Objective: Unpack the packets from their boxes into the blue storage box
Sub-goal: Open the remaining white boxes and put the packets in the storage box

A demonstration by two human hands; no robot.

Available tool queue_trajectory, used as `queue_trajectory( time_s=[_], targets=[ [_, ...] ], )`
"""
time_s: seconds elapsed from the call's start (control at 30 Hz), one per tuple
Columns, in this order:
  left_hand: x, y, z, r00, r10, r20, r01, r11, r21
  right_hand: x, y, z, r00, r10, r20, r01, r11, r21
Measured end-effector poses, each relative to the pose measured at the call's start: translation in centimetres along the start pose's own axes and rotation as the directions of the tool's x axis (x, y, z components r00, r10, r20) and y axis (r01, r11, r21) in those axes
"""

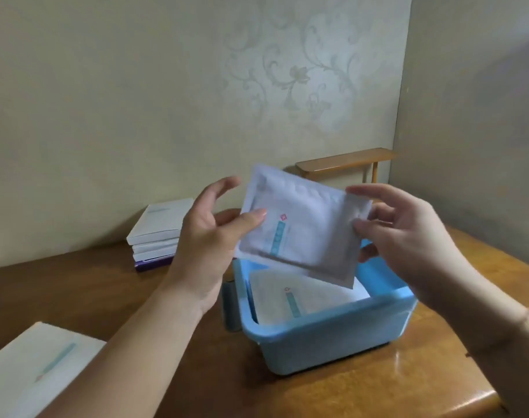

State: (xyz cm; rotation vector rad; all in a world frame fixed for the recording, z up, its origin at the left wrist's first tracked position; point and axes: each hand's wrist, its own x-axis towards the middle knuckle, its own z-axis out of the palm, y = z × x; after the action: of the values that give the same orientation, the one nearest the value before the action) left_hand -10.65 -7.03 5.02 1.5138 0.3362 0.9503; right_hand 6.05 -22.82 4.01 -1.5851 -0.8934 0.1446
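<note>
While both hands, left (pixel 207 233) and right (pixel 408 236), pinch a packet (pixel 302 227) above the bin (pixel 332 336), lowering toward 6 o'clock comes next, likely.

Wooden table (pixel 362 387), blue storage box (pixel 326 336), stacked boxes (pixel 157 233), white box (pixel 36 366)

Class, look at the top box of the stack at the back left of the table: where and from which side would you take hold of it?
Grip the flat white cardboard top box across its two long side edges, coming from above. It lies flat on the stack of boxes, so only top and edges are free, and it looks thin enough for one hand. Both the left hand and right hand now pinch the white foil packet.
</note>
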Motion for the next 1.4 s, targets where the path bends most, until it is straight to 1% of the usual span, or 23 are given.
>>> queue_trajectory(
  time_s=[0.07, 0.1, 0.17, 0.2, 0.27, 0.4, 0.47, 0.53, 0.63, 0.7, 0.77, 0.9, 1.07, 1.1, 1.13, 1.17, 1.2, 1.23, 1.27, 1.3, 1.33, 1.37, 1.4],
  targets=[
    [0.8, -0.7, -0.3, 1.0, -0.01, 0.01, 0.007, 0.966, 0.259, 1.6, 1.1, -0.4, 0.991, 0.042, 0.126, -0.02, 0.986, -0.165],
    [1.2, -1.1, -0.7, 0.999, -0.012, 0.037, -0.004, 0.91, 0.414, 2.0, 1.6, -0.4, 0.982, 0.059, 0.18, -0.015, 0.972, -0.233],
    [1.6, -1.7, -1.4, 0.995, -0.025, 0.101, -0.051, 0.728, 0.684, 2.5, 2.6, -0.1, 0.961, 0.095, 0.261, 0.001, 0.938, -0.347],
    [1.6, -2.0, -1.6, 0.992, -0.034, 0.122, -0.073, 0.638, 0.766, 2.6, 2.9, 0.1, 0.948, 0.115, 0.296, 0.009, 0.921, -0.389],
    [1.4, -2.3, -1.7, 0.987, -0.062, 0.147, -0.095, 0.509, 0.855, 2.9, 3.3, 0.3, 0.93, 0.147, 0.336, 0.019, 0.896, -0.445],
    [1.1, -2.4, -1.4, 0.979, -0.119, 0.168, -0.119, 0.337, 0.934, 3.2, 3.3, 0.4, 0.9, 0.208, 0.382, 0.04, 0.835, -0.549],
    [0.9, -2.1, -1.3, 0.961, -0.2, 0.189, -0.145, 0.216, 0.966, 3.2, 3.4, 0.5, 0.873, 0.233, 0.428, 0.09, 0.786, -0.612],
    [0.7, -1.7, -1.3, 0.935, -0.307, 0.18, -0.139, 0.152, 0.979, 3.0, 3.3, 0.7, 0.836, 0.254, 0.485, 0.143, 0.754, -0.641],
    [0.4, -1.1, -1.4, 0.875, -0.431, 0.222, -0.195, 0.106, 0.975, 2.9, 3.1, 0.8, 0.782, 0.308, 0.542, 0.187, 0.714, -0.675],
    [0.4, -0.8, -1.5, 0.83, -0.493, 0.261, -0.239, 0.11, 0.965, 2.8, 2.9, 0.8, 0.756, 0.337, 0.561, 0.192, 0.705, -0.682],
    [0.4, -0.5, -1.8, 0.799, -0.54, 0.264, -0.255, 0.094, 0.962, 2.9, 2.5, 0.8, 0.735, 0.344, 0.585, 0.213, 0.702, -0.68],
    [0.7, -0.4, -1.4, 0.776, -0.58, 0.247, -0.306, -0.004, 0.952, 3.0, 2.3, 1.0, 0.707, 0.367, 0.605, 0.219, 0.699, -0.68],
    [1.1, -0.3, -0.3, 0.766, -0.601, 0.226, -0.349, -0.095, 0.932, 3.2, 2.3, 1.3, 0.679, 0.41, 0.609, 0.194, 0.7, -0.687],
    [1.1, -0.3, -0.3, 0.77, -0.596, 0.229, -0.354, -0.1, 0.93, 3.1, 2.0, 1.3, 0.674, 0.416, 0.61, 0.197, 0.695, -0.692],
    [1.0, -0.3, -0.5, 0.773, -0.589, 0.234, -0.344, -0.08, 0.936, 3.0, 1.7, 1.2, 0.675, 0.422, 0.605, 0.199, 0.686, -0.7],
    [0.8, -0.3, -0.9, 0.781, -0.575, 0.243, -0.314, -0.027, 0.949, 2.8, 1.3, 1.1, 0.691, 0.418, 0.59, 0.196, 0.677, -0.709],
    [0.5, -0.2, -1.6, 0.798, -0.545, 0.256, -0.268, 0.059, 0.962, 2.5, 0.7, 0.9, 0.734, 0.388, 0.557, 0.188, 0.673, -0.716],
    [0.1, -0.1, -2.4, 0.83, -0.486, 0.274, -0.218, 0.169, 0.961, 2.2, 0.0, 0.8, 0.805, 0.309, 0.506, 0.185, 0.68, -0.709],
    [-0.4, -0.1, -3.6, 0.87, -0.4, 0.289, -0.181, 0.286, 0.941, 1.6, -0.7, 0.7, 0.886, 0.168, 0.431, 0.2, 0.702, -0.684],
    [-1.1, -0.2, -5.1, 0.908, -0.296, 0.297, -0.17, 0.387, 0.906, 0.8, -1.3, 0.8, 0.943, -0.022, 0.331, 0.239, 0.738, -0.631],
    [-2.0, -0.4, -6.8, 0.94, -0.182, 0.29, -0.183, 0.451, 0.874, -0.2, -1.8, 1.1, 0.951, -0.214, 0.222, 0.303, 0.782, -0.544],
    [-3.1, -0.8, -8.7, 0.96, -0.07, 0.272, -0.21, 0.467, 0.859, -1.3, -2.5, 1.8, 0.92, -0.372, 0.125, 0.389, 0.822, -0.415],
    [-4.3, -1.2, -10.7, 0.968, 0.021, 0.249, -0.232, 0.445, 0.865, -2.6, -2.9, 2.7, 0.875, -0.481, 0.06, 0.479, 0.839, -0.257]
  ],
)
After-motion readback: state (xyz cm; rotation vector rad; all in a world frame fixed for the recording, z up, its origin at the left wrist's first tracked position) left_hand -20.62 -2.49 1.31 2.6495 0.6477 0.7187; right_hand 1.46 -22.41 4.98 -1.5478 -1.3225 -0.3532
